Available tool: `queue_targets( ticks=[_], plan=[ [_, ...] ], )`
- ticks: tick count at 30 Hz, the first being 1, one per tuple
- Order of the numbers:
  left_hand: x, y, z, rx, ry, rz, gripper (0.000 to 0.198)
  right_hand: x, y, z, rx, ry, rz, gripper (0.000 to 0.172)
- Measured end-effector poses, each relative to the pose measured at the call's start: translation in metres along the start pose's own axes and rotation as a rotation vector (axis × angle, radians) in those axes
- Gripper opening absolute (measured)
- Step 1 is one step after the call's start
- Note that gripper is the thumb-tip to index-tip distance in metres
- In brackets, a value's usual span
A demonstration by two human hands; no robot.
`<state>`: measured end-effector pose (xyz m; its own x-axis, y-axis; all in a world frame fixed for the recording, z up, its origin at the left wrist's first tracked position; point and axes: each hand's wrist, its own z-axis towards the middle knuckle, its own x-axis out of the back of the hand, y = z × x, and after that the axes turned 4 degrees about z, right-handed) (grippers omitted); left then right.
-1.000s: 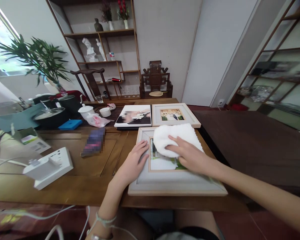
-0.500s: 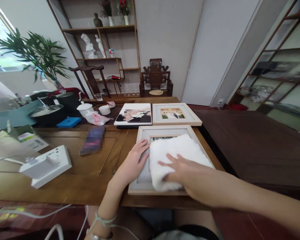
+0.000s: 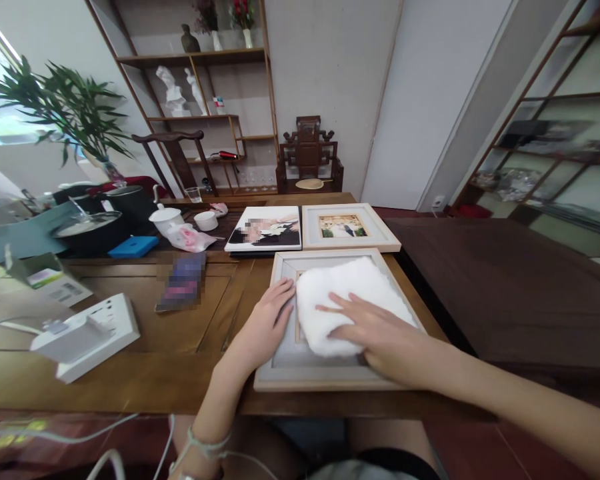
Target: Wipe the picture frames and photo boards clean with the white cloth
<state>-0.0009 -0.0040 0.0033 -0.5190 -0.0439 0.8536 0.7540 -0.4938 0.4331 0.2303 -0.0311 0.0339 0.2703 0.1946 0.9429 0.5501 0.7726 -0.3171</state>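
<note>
A white fluffy cloth (image 3: 320, 320) lies over most of the picture in a light-wood picture frame (image 3: 269, 385) at the table's near edge. My right hand (image 3: 370, 327) presses on top of the cloth, its fingers spread and the palm down. On the left side of the same frame rests my left hand (image 3: 267, 323), flat and open, its fingertips by the cloth's left edge. The cloth hides most of the picture inside.
Behind lie another framed photo (image 3: 387, 237) and a white-edged photo panel (image 3: 265, 245). Leftward on the wooden table (image 3: 190, 360) are a power strip (image 3: 125, 327), an opened small box (image 3: 67, 290), a blue box (image 3: 134, 246), a black pot (image 3: 93, 237) and a white teapot (image 3: 166, 220).
My right hand and the cloth have shifted slightly away from me across the frame, and the cloth's near edge has moved up. My left hand has stayed on the frame.
</note>
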Motion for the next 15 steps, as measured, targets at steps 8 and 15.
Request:
queue_targets(
  ticks=[8, 15],
  plan=[
    [0.001, 0.001, -0.002, 0.029, 0.020, -0.042, 0.039, 0.024, 0.056, 0.053, -0.069, 0.255, -0.349, 0.070],
    [0.002, 0.004, -0.005, 0.055, 0.163, -0.075, 0.046, 0.001, 0.033, 0.083, 0.015, 0.030, -0.266, 0.058]
  ],
)
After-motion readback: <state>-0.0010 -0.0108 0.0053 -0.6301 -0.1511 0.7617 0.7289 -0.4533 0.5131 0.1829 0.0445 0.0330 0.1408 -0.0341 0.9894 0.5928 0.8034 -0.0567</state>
